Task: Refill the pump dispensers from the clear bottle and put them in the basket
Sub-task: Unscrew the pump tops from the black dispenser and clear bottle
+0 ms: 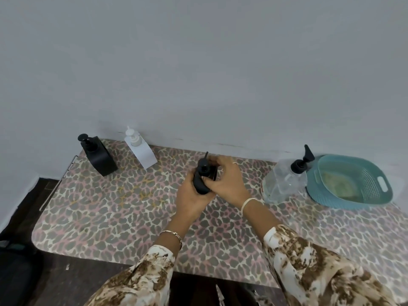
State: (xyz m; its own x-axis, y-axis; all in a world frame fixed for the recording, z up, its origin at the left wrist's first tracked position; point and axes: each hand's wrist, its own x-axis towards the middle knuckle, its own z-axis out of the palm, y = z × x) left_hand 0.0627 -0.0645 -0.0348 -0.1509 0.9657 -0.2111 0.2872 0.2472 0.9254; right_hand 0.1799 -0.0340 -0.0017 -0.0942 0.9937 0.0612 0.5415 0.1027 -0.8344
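At the far left of the leopard-print cloth (110, 206) a black dispenser (98, 157) stands by the wall. Just to its right is a white dispenser (141, 151); both have their pumps on and no hand near them. In the middle a third dispenser (201, 182), also black, is held above the cloth. The left hand (191, 196) grips its body from below, and the right hand (227, 184) curls over its top, around the pump collar as far as I can tell (the fingers hide the neck). It looks like rigid plastic: smooth, likely slick if soap has run, and light if near empty. I would hold the flat body firmly and twist only at the collar, never by the thin spout. Further right the bottle (283, 184) stands with its black pump on, just beside the basket (366, 180), which holds no dispenser yet
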